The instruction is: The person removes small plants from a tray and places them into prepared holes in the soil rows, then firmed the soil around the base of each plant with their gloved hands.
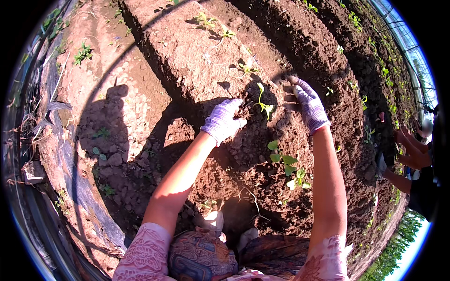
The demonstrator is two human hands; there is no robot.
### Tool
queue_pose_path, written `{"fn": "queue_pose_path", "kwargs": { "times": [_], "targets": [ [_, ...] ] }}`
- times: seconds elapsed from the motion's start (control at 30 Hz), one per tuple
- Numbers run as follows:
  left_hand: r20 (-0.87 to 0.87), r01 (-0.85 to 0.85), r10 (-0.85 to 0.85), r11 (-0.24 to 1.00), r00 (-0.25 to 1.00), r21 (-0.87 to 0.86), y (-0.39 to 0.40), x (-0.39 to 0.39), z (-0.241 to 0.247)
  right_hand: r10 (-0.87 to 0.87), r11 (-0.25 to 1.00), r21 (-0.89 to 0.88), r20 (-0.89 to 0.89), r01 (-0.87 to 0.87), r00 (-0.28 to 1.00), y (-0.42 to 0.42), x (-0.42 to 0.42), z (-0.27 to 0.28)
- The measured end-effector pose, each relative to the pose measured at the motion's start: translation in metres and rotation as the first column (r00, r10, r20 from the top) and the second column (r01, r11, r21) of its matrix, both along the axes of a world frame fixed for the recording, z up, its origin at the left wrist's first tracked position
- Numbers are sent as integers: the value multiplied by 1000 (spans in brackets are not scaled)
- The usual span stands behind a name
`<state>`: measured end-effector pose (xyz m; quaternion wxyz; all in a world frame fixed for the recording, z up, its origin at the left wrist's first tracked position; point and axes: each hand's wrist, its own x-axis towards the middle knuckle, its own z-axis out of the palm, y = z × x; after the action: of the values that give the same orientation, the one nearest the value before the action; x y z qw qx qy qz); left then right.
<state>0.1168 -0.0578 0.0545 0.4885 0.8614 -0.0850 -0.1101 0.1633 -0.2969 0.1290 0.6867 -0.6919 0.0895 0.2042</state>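
My left hand (225,119), in a purple-and-white knit glove, is low over the soil bed, its thumb and fingers apart around dark crumbly soil (245,107); whether it grips any of it I cannot tell. Just right of it a small green seedling (264,103) leans in a shaded hollow. My right hand (308,100), gloved alike, reaches out on the seedling's other side with fingers spread and nothing held. Further up the ridge lie more wilted seedlings (247,67). Leafy seedlings (283,158) stand nearer my knees, between my forearms.
Raised soil ridges (197,45) run away from me, with a furrow to their left. Dark plastic sheeting (81,189) edges the left side. A loose root (254,200) lies near my shoes. At far right another person's arms (409,149) reach over planted rows.
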Motion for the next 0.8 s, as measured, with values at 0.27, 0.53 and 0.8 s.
{"fn": "queue_pose_path", "kwargs": {
  "times": [0.27,0.53,0.8],
  "targets": [
    [-111,116,-103,986,988,116,-8,20,9,636,656,-579,79,-484,768,33,12,-54],
    [-126,195,-166,940,978,278,-18,25,11,479,773,-471,-4,-424,878,41,9,-70],
    [-182,-12,-17,988,983,-153,8,-2,16,429,805,-494,103,-328,897,22,-5,-50]
  ]
}}
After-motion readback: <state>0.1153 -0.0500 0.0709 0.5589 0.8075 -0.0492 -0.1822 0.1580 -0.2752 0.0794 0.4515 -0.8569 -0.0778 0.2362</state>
